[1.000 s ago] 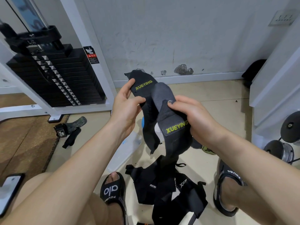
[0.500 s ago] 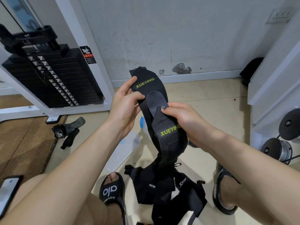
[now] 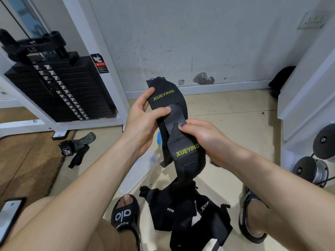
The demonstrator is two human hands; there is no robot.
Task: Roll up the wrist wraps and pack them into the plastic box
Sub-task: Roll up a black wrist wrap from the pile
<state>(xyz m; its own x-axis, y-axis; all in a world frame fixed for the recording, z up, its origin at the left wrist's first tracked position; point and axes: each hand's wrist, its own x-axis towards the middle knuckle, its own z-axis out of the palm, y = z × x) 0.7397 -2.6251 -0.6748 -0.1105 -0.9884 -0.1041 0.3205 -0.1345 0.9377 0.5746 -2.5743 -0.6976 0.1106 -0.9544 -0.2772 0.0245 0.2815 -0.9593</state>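
Observation:
Two black wrist wraps with yellow XUEYING lettering are held up in front of me, one laid over the other. My left hand (image 3: pixel 143 116) grips the upper wrap (image 3: pixel 166 93), thumb pressing across its front. My right hand (image 3: pixel 201 136) pinches the lower wrap (image 3: pixel 186 153), whose tail hangs down to a pile of more black wraps (image 3: pixel 183 212) on the floor between my feet. A clear plastic box (image 3: pixel 139 171) with a blue clip lies on the floor under my left forearm, partly hidden.
A white weight-stack machine (image 3: pixel 59 91) stands at the left. A black lifting strap (image 3: pixel 76 147) lies by a brown mat. A phone (image 3: pixel 9 216) sits at the lower left. Weight plates (image 3: pixel 311 169) rest at the right by a white frame. My sandalled feet flank the pile.
The two wraps have been brought closer together and flatter, the right-hand one now lying over the left-hand one. My left thumb has slid across onto the overlap.

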